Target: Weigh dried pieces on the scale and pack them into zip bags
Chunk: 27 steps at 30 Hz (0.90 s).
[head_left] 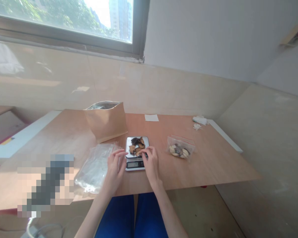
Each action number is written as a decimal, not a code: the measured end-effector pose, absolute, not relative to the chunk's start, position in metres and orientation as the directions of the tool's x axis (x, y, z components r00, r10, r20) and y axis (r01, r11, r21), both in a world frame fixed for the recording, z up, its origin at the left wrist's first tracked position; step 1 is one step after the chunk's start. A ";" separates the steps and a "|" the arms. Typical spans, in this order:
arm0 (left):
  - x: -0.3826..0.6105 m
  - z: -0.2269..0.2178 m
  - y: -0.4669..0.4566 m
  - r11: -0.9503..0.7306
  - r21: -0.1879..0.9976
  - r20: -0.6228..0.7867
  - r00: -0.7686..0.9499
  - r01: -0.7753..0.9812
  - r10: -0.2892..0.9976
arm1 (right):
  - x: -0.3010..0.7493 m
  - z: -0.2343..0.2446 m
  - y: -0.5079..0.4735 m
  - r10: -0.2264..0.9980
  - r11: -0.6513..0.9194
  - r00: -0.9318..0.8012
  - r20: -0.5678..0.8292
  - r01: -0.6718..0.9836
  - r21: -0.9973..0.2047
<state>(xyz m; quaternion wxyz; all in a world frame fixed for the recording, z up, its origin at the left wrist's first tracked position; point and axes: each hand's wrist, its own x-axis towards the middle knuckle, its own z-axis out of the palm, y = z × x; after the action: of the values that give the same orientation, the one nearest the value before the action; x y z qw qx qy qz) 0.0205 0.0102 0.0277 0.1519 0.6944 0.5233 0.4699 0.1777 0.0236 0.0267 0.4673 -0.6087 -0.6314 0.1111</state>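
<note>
The left hand point(115, 169) is half open and holds nothing, its fingers reaching toward the kitchen scale point(136, 164). The right hand point(150, 163) curls over the scale's front, its fingertips against the dark dried slices point(136, 146) piled on the steel plate; whether it grips one, I cannot tell. A clear plastic bag point(95, 169) lies beside the left hand on the worktop point(211, 168), with a brown paper pouch point(106, 121) behind it. A small zip bag point(180, 147) of pale and dark pieces lies right of the scale.
</note>
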 end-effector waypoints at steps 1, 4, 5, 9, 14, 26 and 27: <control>0.019 0.026 0.007 -0.391 0.712 0.482 -0.001 0.583 0.876 | 0.182 0.028 0.020 0.849 0.251 0.212 0.484 0.644 -0.723; 0.006 0.018 0.000 -0.308 0.740 0.433 -0.073 0.598 0.898 | 0.203 0.027 0.009 0.795 0.231 0.345 0.500 0.589 -0.774; 0.001 0.015 -0.002 -0.259 0.752 0.406 -0.117 0.606 0.906 | 0.213 0.023 0.006 0.787 0.202 0.389 0.478 0.570 -0.796; -0.018 -0.004 -0.002 -0.027 0.788 0.241 -0.267 0.615 0.933 | 0.251 -0.010 0.003 0.776 0.067 0.547 0.315 0.425 -0.903; -0.022 -0.015 -0.001 0.036 0.726 0.177 -0.238 0.687 0.955 | 0.268 -0.039 0.002 0.756 -0.009 0.630 0.176 0.278 -0.960; -0.021 -0.023 -0.001 0.056 0.704 0.156 -0.231 0.708 0.960 | 0.265 -0.042 0.004 0.735 0.027 0.642 0.217 0.293 -0.956; -0.021 -0.023 -0.001 0.063 0.704 0.150 -0.235 0.707 0.960 | 0.264 -0.042 0.003 0.737 0.033 0.634 0.233 0.311 -0.950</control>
<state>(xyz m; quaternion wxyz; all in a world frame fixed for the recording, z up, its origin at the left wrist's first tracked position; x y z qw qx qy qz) -0.0212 -0.0009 -0.0233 0.1831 0.5908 0.7058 0.3454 0.2645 0.0033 -0.0417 0.6039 -0.6725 -0.3897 0.1765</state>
